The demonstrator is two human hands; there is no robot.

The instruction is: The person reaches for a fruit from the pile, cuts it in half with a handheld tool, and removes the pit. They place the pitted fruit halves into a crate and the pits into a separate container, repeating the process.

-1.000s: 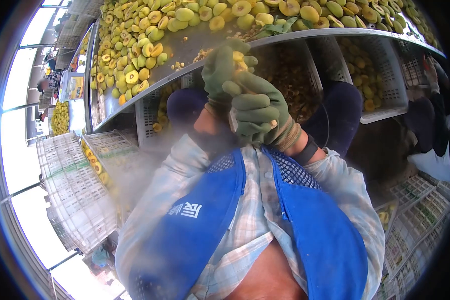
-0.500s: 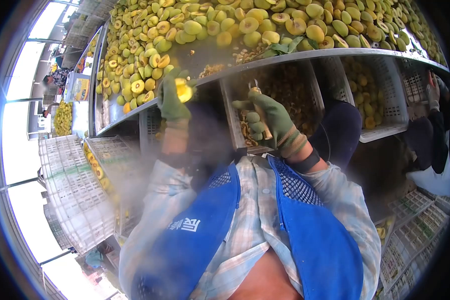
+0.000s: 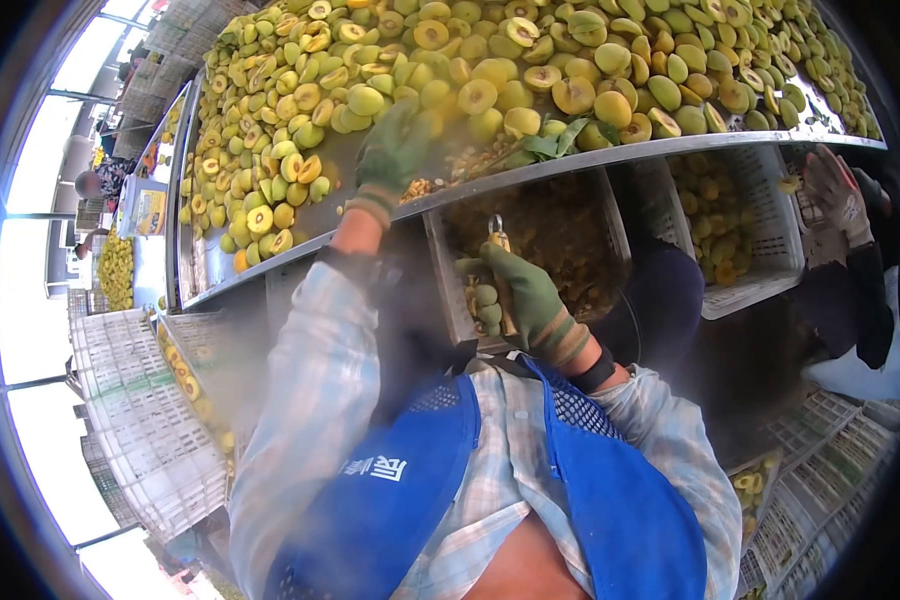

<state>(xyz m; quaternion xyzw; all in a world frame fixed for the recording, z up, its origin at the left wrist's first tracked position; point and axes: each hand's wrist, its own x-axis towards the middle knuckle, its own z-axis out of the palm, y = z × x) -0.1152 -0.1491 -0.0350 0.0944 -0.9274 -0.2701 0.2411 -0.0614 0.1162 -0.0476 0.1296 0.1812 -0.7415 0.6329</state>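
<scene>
My left hand (image 3: 392, 152), in a green glove, reaches over the table edge to the heap of yellow-green stone fruit (image 3: 365, 100), many of them cut in halves. Its fingers stretch out over the fruit, blurred by motion and haze, and no fruit shows in them. Gloved likewise, my right hand (image 3: 523, 295) is closed round a pitting tool (image 3: 498, 240) with a pale handle and a metal loop at its tip, pointing up. That hand is above the near left corner of a crate (image 3: 615, 215) holding brown pits and scraps.
A metal table rim (image 3: 660, 148) runs across in front of me. Under it at right stands a white crate (image 3: 760, 275) of fruit. Another person's gloved hand (image 3: 838, 195) is at far right. Stacked white crates (image 3: 145, 400) stand at left, more crates (image 3: 820, 450) at lower right.
My left hand has moved from the table edge up and right onto the heap; the yellow fruit piece it held no longer shows. My right hand keeps the tool. The other person's hand appears more spread.
</scene>
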